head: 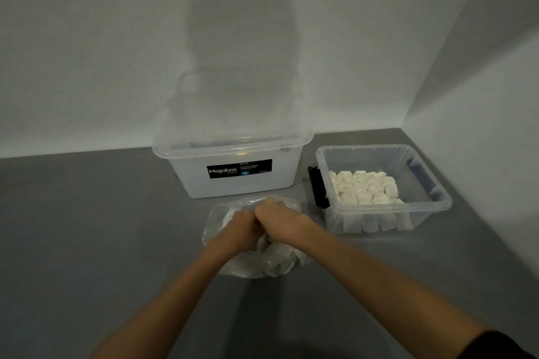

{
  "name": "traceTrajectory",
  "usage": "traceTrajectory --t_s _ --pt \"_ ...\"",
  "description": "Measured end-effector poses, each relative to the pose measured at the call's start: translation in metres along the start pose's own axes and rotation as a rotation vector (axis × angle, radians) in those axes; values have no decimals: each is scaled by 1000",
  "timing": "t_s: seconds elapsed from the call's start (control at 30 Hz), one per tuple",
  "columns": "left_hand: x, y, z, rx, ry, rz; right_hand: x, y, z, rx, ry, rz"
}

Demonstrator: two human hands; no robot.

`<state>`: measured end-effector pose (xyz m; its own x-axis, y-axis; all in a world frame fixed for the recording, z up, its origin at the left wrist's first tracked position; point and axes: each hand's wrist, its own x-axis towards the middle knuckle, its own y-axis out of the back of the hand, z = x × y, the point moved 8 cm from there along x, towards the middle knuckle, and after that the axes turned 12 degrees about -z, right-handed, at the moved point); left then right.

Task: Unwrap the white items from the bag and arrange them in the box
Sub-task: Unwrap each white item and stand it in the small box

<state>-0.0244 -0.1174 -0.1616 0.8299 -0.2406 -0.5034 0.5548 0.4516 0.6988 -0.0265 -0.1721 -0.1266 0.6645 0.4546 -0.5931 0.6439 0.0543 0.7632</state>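
your left hand point(243, 230) and right hand point(278, 220) meet knuckle to knuckle over the top of the clear plastic bag point(262, 267), both with fingers curled down into the crumpled film, gripping it. the bag sits on the grey worktop point(102, 227) right in front of you, and pale wrapped lumps show through its side under your right wrist. the box point(437, 207), a clear tub with a black latch point(316, 186) on its left end, stands to the right of the bag, near it but apart. unwrapped white items point(364, 188) are packed upright in close rows against its left and near walls; the far right part of its floor is bare. a bigger translucent megabox tub point(233, 181) stands just behind the bag, against the white wall point(87, 52).
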Motion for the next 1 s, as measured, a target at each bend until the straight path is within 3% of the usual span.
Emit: traceTrajectory --t_s 0.3,0.63,0.83,1.0 --pt "29 -24 -13 19 -26 47 4 5 22 89 -200 128" --pt "7 -3 -1 4 -56 69 9 8 29 55 -219 133" --pt "-13 39 2 36 -106 176 9 9 32 93 -186 144" --pt "-26 60 -18 -105 -123 208 12 -2 24 20 -140 53"
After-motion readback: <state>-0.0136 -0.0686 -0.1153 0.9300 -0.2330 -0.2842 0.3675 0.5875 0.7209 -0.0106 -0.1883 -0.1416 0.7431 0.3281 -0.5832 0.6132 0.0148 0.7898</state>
